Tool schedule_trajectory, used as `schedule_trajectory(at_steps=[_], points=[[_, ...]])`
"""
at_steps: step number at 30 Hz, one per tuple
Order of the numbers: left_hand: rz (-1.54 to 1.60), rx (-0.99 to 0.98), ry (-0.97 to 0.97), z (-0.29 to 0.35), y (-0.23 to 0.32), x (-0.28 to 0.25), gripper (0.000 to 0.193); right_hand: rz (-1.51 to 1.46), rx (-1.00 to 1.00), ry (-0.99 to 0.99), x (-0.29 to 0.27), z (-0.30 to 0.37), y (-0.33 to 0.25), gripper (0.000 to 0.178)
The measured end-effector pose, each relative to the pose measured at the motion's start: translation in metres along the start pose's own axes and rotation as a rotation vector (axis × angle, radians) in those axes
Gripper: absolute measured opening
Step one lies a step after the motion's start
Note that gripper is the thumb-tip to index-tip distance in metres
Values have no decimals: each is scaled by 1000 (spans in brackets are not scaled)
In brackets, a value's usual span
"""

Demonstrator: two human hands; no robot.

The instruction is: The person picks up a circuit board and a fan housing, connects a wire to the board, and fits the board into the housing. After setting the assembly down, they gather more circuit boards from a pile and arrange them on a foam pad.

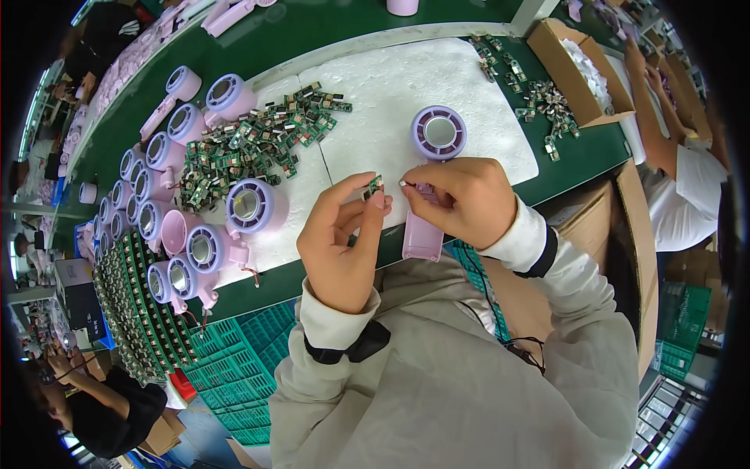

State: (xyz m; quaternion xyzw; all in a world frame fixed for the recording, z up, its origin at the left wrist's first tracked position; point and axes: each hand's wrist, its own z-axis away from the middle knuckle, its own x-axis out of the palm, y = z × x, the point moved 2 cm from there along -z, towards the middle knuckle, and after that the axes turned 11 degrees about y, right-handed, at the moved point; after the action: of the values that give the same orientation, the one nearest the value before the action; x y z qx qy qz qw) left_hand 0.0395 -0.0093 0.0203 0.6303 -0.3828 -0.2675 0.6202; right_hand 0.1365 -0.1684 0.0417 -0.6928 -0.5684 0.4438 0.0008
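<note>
A small green circuit board [376, 184] is pinched between the thumb and fingers of my left hand [337, 250]. Just to its right, my right hand [474, 197] is closed with a tiny white connector [403, 183] at its fingertips; any wire behind it is hidden by the fingers. Board and connector are a little apart. Under my right hand lies a handheld fan with a round purple head [438, 133] and a pink handle [423, 237] toward me. The right hand covers the part between head and handle.
A heap of circuit boards [254, 144] sits on the white foam sheet [375, 86]. Several purple fans [254, 205] crowd the left. More boards [547, 105] lie at right beside a cardboard box [582, 74]. Green crates [234, 375] stand below left. Co-workers [672, 172] sit on both sides.
</note>
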Motion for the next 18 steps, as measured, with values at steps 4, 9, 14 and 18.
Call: schedule_trajectory(at_steps=[4, 9, 14, 18], points=[[-30, 16, -40, -8, -1, 4, 26, -22, 4, -24, -2, 1, 1, 14], [-86, 77, -114, -11, -5, 3, 29, -91, 41, -41, -4, 1, 7, 13], [-131, 84, -168, -10, -5, 1, 32, -171, 73, -65, -7, -1, 6, 12], [-121, 80, -220, -12, -7, -4, 32, -210, 93, -141, -12, -3, 6, 12]])
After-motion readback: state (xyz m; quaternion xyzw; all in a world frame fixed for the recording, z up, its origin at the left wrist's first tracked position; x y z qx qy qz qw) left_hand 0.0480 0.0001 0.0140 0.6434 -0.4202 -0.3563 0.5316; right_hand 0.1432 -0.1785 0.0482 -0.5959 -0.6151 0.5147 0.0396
